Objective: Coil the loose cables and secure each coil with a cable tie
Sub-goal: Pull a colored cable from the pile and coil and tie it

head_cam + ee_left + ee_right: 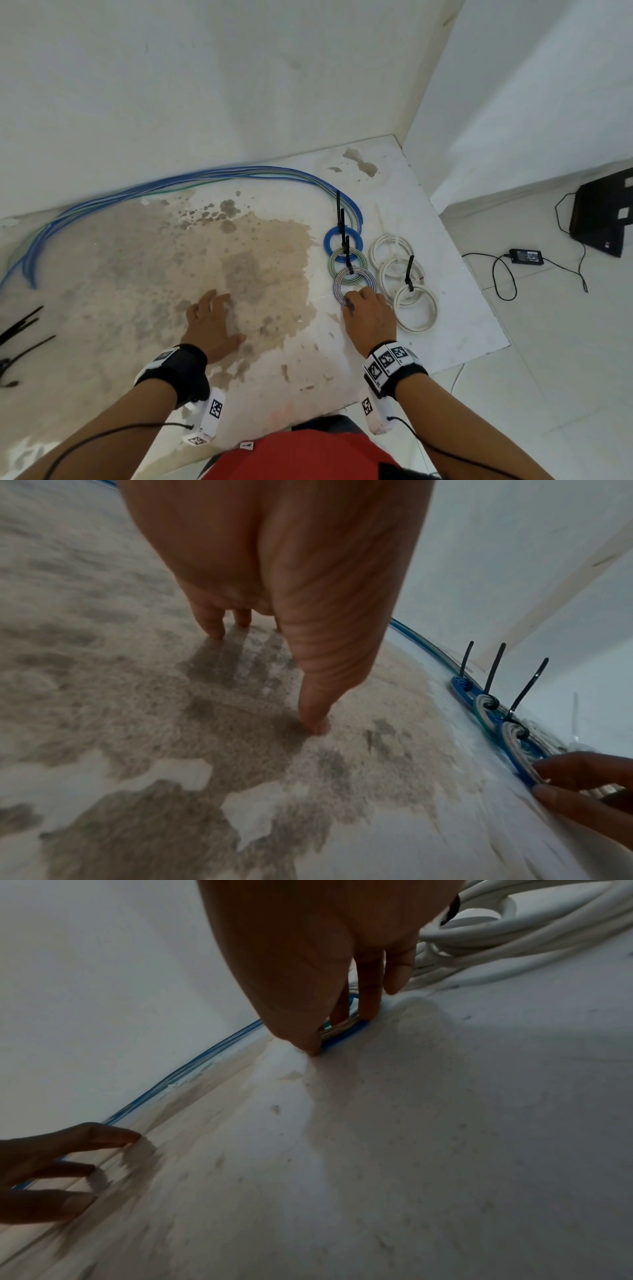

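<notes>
Three tied coils lie in a row on the stained white slab (pixel 342 359): a blue coil (pixel 342 241), a green-white coil (pixel 347 262) and a blue-white coil (pixel 354 284), each with a black cable tie (pixel 347 251) standing up. My right hand (pixel 370 318) pinches the near rim of the blue-white coil (pixel 514 739) between thumb and fingers (pixel 369 1001). My left hand (pixel 209 322) rests open on the slab, fingertips (pixel 316 723) pressed down and holding nothing. Loose blue cables (pixel 205 174) run along the wall towards the coils.
Three white coils (pixel 416 308) lie right of my right hand, one with a black tie (pixel 409 270). Spare black cable ties (pixel 20 329) lie at the far left. A laptop (pixel 603 212) and its power adapter (pixel 525 256) sit on the tiled floor at right. Walls close the far side.
</notes>
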`<act>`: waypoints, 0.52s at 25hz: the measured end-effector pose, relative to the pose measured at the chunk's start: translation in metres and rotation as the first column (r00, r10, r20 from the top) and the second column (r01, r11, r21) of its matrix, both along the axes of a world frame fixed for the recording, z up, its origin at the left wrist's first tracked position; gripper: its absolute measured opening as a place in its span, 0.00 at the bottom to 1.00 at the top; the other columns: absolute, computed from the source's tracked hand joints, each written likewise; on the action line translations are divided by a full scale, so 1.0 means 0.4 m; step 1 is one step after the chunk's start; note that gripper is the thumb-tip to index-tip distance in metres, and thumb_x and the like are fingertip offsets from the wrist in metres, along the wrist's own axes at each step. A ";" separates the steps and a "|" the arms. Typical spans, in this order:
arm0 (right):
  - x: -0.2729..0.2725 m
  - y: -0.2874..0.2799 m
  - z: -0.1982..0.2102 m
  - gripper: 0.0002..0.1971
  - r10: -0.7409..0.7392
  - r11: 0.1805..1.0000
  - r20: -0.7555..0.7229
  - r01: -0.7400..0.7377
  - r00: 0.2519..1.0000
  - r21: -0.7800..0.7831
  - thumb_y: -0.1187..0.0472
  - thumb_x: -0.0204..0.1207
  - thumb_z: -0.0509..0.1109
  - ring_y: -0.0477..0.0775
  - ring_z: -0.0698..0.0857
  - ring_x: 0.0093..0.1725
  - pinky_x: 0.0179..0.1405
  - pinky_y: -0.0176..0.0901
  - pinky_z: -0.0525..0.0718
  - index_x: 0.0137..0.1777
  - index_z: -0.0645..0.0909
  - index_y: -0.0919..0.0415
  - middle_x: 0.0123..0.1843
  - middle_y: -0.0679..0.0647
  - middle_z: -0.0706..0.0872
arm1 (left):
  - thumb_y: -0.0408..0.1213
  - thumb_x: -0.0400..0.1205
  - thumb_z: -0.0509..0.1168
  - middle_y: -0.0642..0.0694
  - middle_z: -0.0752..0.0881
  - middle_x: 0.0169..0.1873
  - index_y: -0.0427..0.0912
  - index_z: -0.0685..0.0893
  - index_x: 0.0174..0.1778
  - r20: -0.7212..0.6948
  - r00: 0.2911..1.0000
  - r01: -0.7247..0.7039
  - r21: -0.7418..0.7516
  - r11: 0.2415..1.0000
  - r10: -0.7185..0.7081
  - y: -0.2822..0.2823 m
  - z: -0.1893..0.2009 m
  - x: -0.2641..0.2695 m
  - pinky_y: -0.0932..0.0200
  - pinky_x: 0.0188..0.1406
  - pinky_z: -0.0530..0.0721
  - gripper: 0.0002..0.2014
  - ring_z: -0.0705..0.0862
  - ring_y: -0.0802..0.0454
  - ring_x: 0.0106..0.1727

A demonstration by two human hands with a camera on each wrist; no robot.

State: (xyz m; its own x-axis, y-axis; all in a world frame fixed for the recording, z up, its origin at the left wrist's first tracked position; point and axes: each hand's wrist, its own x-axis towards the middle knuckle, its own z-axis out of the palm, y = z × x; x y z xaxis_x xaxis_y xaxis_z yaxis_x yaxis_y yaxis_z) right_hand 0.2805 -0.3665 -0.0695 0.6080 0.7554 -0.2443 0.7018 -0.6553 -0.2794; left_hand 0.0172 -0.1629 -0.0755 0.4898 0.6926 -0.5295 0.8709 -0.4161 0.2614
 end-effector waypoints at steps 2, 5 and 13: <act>0.000 0.001 0.004 0.12 0.001 1.000 -0.008 -0.001 1.000 -0.005 0.52 0.85 0.65 0.59 0.81 0.55 0.49 0.51 0.84 0.63 0.83 0.54 0.57 0.53 0.83 | 0.56 0.76 0.74 0.43 0.46 0.85 0.48 0.54 0.86 -0.003 1.000 -0.003 -0.010 1.000 0.003 -0.004 0.009 0.001 0.42 0.81 0.60 0.48 0.48 0.34 0.84; -0.007 -0.001 0.016 0.14 -0.021 1.000 -0.010 0.021 1.000 -0.005 0.50 0.82 0.68 0.59 0.81 0.55 0.48 0.51 0.84 0.63 0.82 0.55 0.58 0.54 0.82 | 0.54 0.77 0.74 0.43 0.46 0.85 0.48 0.54 0.85 -0.016 1.000 -0.013 -0.035 0.999 0.013 -0.010 0.025 0.012 0.42 0.81 0.61 0.47 0.48 0.34 0.84; -0.015 0.227 0.166 0.10 0.167 0.969 -0.195 -0.125 0.966 0.213 0.52 0.87 0.62 0.49 0.84 0.46 0.47 0.46 0.86 0.56 0.84 0.53 0.48 0.47 0.86 | 0.46 0.87 0.61 0.40 0.67 0.77 0.44 0.69 0.78 0.120 0.982 -0.136 -0.063 0.989 0.143 0.084 0.098 0.128 0.46 0.71 0.72 0.23 0.67 0.35 0.75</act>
